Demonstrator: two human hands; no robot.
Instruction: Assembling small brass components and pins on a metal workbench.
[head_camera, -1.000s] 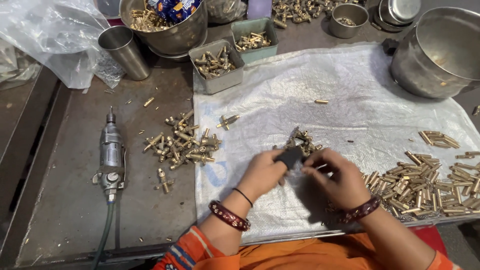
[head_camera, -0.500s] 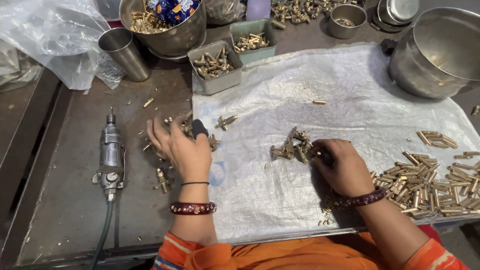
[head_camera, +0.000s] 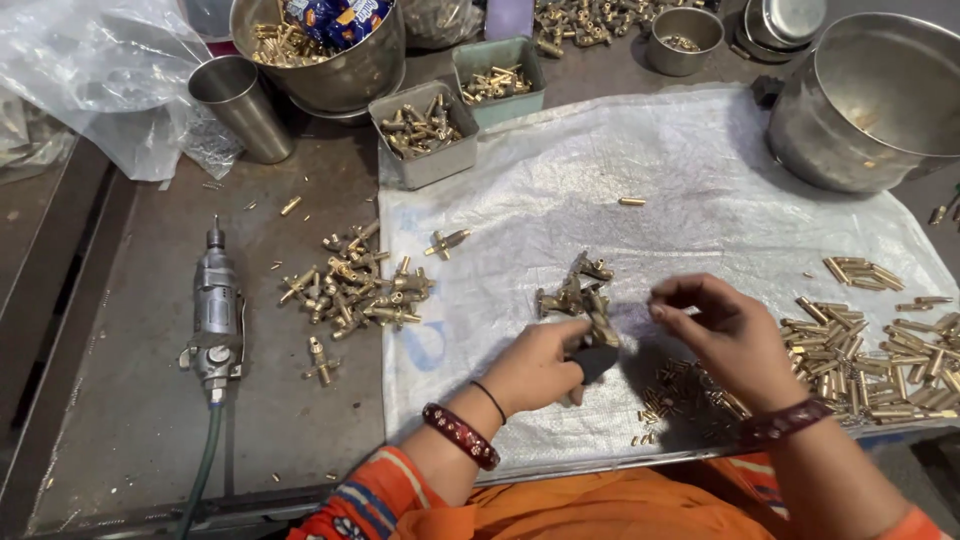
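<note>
Left hand closed on a small dark tool, with a brass fitting at its tip; right hand pinched on something small, likely a slim pin, though the view is too poor to be sure.

Both hands work over the white sheet, the fitting lying between them just below a small cluster of fittings. At nine o'clock from the hands, off the sheet, lies a larger pile of fittings, judged to be pieces already handled. At three o'clock a heap of brass pins remains, with loose small pieces nearer the right wrist. Judgement: work is partway; a fair stock of parts is left. An air tool lies idle at nine o'clock.
</note>
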